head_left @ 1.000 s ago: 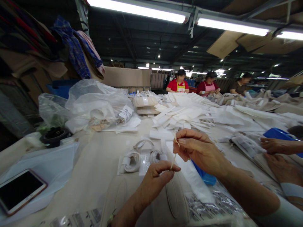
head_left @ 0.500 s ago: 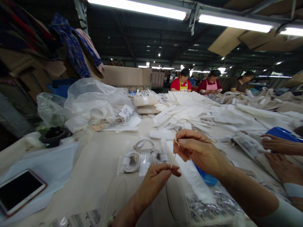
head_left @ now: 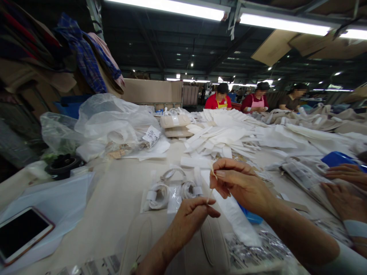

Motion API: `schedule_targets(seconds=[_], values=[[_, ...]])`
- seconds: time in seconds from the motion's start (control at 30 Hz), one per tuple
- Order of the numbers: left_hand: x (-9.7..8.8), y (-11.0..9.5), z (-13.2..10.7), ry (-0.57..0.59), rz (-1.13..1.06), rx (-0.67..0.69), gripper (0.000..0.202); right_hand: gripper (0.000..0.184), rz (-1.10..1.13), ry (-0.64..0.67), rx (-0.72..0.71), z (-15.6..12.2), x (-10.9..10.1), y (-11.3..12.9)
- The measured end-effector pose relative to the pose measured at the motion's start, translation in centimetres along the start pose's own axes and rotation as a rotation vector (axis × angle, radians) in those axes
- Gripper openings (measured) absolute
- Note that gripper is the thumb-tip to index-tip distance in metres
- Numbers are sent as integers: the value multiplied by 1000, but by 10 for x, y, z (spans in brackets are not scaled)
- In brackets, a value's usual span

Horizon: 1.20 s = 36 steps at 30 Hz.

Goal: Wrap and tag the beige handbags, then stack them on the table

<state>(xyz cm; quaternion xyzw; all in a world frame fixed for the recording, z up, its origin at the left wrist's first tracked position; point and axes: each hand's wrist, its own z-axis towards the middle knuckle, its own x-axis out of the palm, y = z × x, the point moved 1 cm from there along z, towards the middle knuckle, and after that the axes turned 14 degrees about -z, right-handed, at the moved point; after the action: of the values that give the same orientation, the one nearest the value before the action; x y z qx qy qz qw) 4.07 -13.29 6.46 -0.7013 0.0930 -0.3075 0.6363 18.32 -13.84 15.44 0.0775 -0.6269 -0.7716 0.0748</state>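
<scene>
Between my two hands runs a thin cream-coloured cord [head_left: 210,195]. My right hand [head_left: 236,183] pinches its upper end between thumb and forefinger. Lower down, my left hand [head_left: 190,217] pinches the other end with thumb and fingers. Below them lies a beige bag [head_left: 208,244], partly hidden by my left forearm. Just beyond the bag's body are a wrapped handle [head_left: 173,172] and two coiled straps, the left coil [head_left: 158,196] and the right coil [head_left: 189,189], bound with white wrapping.
A phone [head_left: 24,233] lies at the left on pale sheets. Clear plastic bags [head_left: 114,118] and a heap of white paper strips [head_left: 220,133] cover the back. A blue tray [head_left: 250,215] sits beneath my right arm. At the right, a co-worker's hands [head_left: 344,198] rest on fabric pieces.
My hands keep nearly the same pose on the cord. The view has shifted slightly, and the co-worker's upper hand at the right has moved a little to the right.
</scene>
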Motion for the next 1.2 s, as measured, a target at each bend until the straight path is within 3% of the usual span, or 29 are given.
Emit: schedule_targets(seconds=[0.33,0.53,0.7,0.83,0.93,1.03,1.1,1.2], values=[[5,-4,6,-31,26,130,24,8,14,-3,10,0,1,3],[17,-24,14,15,-5,264,24,9,-91,-9,-12,-3,2,-1],[27,-43,15,-35,-11,371,27,7,-389,-32,-198,-6,-1,14],[30,-53,13,-93,18,446,21,10,-564,-226,-338,-13,-4,12],[29,-57,12,-215,153,603,16,25,-352,-274,-228,-19,-1,-9],[25,-58,11,-363,275,744,13,52,-4,-76,-38,-24,13,-34],[21,-55,10,-436,314,765,14,62,115,16,31,-27,22,-45],[14,-41,8,-469,254,678,14,46,106,-3,124,-30,28,-56]])
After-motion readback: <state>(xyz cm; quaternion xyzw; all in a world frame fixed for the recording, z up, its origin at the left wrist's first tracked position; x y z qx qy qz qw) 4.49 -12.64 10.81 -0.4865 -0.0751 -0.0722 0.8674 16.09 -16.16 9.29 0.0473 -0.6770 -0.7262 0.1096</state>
